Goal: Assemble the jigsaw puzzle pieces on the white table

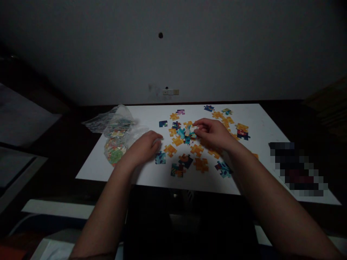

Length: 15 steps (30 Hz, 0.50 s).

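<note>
Loose jigsaw puzzle pieces lie across the white table, many of them orange, such as an orange piece (201, 165). My right hand (213, 131) is over the middle of the spread, thumb and fingers pinched at the edge of a pale-backed puzzle piece (187, 130). Teal pieces (181, 134) are heaped just under it. To the left, my left hand (146, 146) rests at the table with fingers loosely bent and thumb apart, holding nothing that I can see. Close to it lies a light-blue piece (160, 157).
Clear plastic bags (116, 139) with more colourful pieces sit on the table's left side. A blurred-out dark object (296, 168) lies at the right edge. Behind the white table (94, 168) stands a grey wall (116, 65) with sockets (170, 92).
</note>
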Each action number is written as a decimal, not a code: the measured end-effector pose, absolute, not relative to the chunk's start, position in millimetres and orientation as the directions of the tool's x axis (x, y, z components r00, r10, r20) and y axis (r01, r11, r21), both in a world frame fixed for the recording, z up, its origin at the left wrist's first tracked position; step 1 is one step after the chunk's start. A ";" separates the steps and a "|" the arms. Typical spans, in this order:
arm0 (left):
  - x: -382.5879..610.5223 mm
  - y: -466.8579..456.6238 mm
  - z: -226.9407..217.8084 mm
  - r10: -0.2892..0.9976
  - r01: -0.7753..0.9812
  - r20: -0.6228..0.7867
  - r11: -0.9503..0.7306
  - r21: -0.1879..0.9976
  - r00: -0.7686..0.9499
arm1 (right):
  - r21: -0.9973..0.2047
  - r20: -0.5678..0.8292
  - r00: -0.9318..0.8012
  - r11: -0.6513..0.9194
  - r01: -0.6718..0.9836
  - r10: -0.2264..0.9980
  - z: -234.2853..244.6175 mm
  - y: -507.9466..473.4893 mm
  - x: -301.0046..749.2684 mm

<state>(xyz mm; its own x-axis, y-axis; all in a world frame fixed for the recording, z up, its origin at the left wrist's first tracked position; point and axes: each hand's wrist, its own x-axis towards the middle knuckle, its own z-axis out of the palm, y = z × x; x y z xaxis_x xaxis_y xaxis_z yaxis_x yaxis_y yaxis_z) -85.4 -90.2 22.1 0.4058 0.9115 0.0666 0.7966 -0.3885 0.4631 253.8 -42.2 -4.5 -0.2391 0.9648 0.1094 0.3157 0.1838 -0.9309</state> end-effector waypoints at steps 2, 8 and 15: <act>-92.4 -120.4 4.4 0.929 0.811 0.076 -0.355 0.464 0.363 | -0.957 0.082 -0.250 0.146 0.250 0.965 -13.2 -39.0 251.9; -69.6 -184.5 -25.7 0.942 0.831 0.185 -0.335 0.445 0.280 | -0.968 0.082 -0.278 0.143 0.208 0.957 -28.9 -41.4 250.9; -31.4 -188.8 8.5 0.901 0.841 -0.036 -0.388 0.377 0.432 | -0.995 -0.011 -0.285 0.019 0.102 0.958 -24.4 -46.2 245.4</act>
